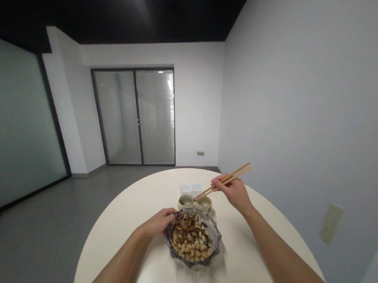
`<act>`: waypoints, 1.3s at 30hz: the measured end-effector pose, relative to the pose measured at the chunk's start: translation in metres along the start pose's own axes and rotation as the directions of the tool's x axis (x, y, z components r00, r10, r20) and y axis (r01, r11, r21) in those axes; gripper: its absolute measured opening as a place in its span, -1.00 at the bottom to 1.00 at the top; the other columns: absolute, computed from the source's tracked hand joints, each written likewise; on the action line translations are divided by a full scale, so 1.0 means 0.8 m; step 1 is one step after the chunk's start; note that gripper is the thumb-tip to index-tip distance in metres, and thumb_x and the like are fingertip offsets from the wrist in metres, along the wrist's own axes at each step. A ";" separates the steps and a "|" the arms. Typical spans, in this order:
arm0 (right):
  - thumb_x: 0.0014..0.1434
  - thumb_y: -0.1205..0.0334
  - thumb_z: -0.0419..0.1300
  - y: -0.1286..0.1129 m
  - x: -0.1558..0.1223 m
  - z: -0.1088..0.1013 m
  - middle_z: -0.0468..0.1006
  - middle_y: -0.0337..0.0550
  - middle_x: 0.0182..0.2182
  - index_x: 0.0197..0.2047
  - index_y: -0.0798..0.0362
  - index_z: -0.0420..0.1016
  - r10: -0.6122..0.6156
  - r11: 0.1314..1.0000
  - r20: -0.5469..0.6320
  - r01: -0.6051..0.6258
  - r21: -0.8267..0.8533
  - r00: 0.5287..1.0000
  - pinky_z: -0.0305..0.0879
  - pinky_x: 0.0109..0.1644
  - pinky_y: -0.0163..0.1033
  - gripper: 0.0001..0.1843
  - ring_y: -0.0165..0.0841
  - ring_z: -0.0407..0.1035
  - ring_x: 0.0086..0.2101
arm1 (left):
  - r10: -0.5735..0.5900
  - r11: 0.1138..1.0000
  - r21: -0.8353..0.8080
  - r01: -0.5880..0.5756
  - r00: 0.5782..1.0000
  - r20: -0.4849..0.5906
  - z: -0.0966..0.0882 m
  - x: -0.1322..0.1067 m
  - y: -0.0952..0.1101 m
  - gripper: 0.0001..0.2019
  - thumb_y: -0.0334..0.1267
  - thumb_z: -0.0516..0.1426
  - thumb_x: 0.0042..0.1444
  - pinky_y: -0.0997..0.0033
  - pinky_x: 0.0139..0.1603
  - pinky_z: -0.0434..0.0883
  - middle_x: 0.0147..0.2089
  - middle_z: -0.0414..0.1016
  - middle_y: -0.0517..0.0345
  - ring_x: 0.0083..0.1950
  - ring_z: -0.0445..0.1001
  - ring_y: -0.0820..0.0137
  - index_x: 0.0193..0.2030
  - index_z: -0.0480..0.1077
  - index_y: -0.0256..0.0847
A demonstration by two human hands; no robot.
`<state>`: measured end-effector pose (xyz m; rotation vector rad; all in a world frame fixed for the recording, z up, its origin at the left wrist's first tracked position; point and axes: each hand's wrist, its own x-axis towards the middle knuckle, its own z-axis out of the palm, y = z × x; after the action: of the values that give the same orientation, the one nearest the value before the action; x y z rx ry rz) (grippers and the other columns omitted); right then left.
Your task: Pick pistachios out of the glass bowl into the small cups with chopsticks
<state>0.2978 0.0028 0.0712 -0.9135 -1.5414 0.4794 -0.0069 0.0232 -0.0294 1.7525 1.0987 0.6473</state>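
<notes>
My right hand point(233, 193) holds a pair of wooden chopsticks point(225, 181) raised above the round white table point(127, 260), their tips close to the rim of a ceramic cup. My left hand point(159, 222) grips the near-left rim of a cut-glass bowl point(215, 237). In the bowl, striped sunflower seeds point(185, 228) lie heaped beside shelled peanuts point(193, 250). Two small ceramic cups point(186, 202) point(203, 205) holding pale contents stand just behind the bowl.
Two small white objects point(191, 189) stand behind the cups near the table's far edge. The round table's curved edge surrounds this group. Beyond it lie a grey floor, a glass door with blinds point(137, 117), a frosted glass wall and a white wall.
</notes>
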 end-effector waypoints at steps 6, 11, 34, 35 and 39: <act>0.19 -0.19 0.38 0.015 0.003 0.035 0.74 -0.10 -0.41 -0.30 0.00 0.69 -0.042 0.995 -0.021 0.040 -0.094 0.999 0.60 -0.18 -0.11 -0.60 -0.14 0.67 -0.35 | -0.011 1.000 -0.021 0.011 1.000 0.004 0.000 -0.005 0.007 -0.53 0.02 0.15 -0.02 0.51 -0.54 0.28 -0.25 0.54 0.08 -0.37 0.46 0.32 -0.08 0.56 -0.26; 0.25 -0.10 0.35 0.028 -0.016 0.048 0.77 -0.15 -0.35 -0.29 -0.06 0.71 0.002 0.980 0.112 0.021 -0.200 0.994 0.55 -0.10 -0.13 -0.71 -0.16 0.66 -0.31 | -0.009 0.999 -0.038 0.010 1.000 0.007 0.000 -0.006 0.007 -0.54 0.03 0.15 -0.02 0.53 -0.52 0.26 -0.25 0.52 0.10 -0.37 0.43 0.36 -0.09 0.55 -0.24; 0.02 -0.30 0.47 0.000 -0.056 -0.006 0.65 -0.14 -0.48 -0.34 0.09 0.61 0.273 0.960 0.378 -0.277 -0.044 0.885 0.57 -0.36 -0.23 -0.44 -0.30 0.56 -0.48 | -0.018 1.000 -0.015 0.018 1.000 -0.006 0.002 -0.009 0.012 -0.51 0.05 0.14 -0.04 0.48 -0.52 0.26 -0.33 0.52 0.13 -0.40 0.44 0.32 -0.08 0.55 -0.26; 0.03 -0.29 0.47 0.001 -0.056 -0.006 0.66 -0.14 -0.48 -0.34 0.09 0.61 0.273 0.960 0.375 -0.276 -0.045 0.886 0.57 -0.36 -0.23 -0.45 -0.30 0.56 -0.48 | -0.016 1.000 -0.017 0.016 1.000 -0.005 0.002 -0.010 0.013 -0.51 0.05 0.14 -0.04 0.48 -0.52 0.26 -0.33 0.52 0.13 -0.40 0.44 0.33 -0.08 0.55 -0.26; 0.05 -0.27 0.46 0.002 -0.056 -0.010 0.67 -0.15 -0.47 -0.32 0.08 0.62 0.284 0.957 0.380 -0.281 -0.066 0.880 0.59 -0.36 -0.23 -0.48 -0.29 0.58 -0.47 | -0.019 1.000 -0.023 0.019 1.000 -0.006 0.002 -0.012 0.014 -0.51 0.06 0.14 -0.05 0.48 -0.52 0.25 -0.34 0.51 0.14 -0.39 0.43 0.33 -0.09 0.54 -0.26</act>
<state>0.3048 -0.0323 0.0430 -1.1061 -1.7705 0.9083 -0.0054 0.0124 -0.0195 1.7201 1.1069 0.6516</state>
